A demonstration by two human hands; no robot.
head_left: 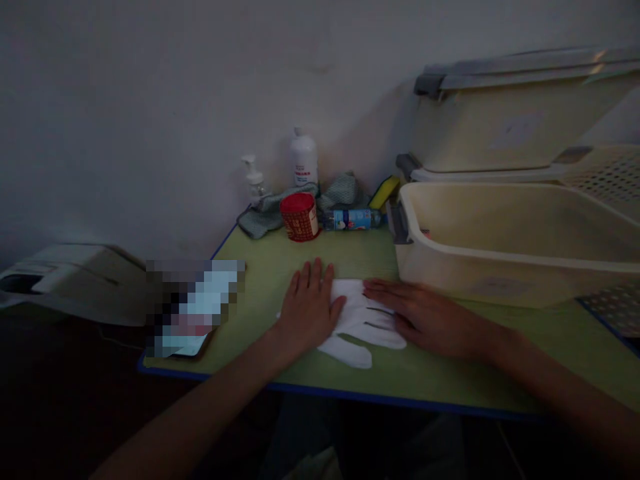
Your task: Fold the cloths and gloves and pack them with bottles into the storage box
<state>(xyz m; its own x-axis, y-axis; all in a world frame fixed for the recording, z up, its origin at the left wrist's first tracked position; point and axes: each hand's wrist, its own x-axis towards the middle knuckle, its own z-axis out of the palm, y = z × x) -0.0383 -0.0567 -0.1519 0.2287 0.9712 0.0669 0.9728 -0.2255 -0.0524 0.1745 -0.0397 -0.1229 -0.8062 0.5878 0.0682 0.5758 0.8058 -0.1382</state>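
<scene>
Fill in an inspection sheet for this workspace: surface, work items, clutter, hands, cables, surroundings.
Surface: yellow-green tabletop with blue edging.
Work items: white fabric glove, laid flat, fingers pointing right.
Clutter: red patterned round tub, blue-labelled clear bottle on its side, grey cloth, yellow sponge, white bottle, white-topped pump bottle; pixelated phone-like device at left.
Hands: left hand flat on the glove; right hand over its fingers.
Cables: thin pale cable, left of the table.
Surroundings: pale wall; open cream plastic bin, lidded cream bin behind.
</scene>
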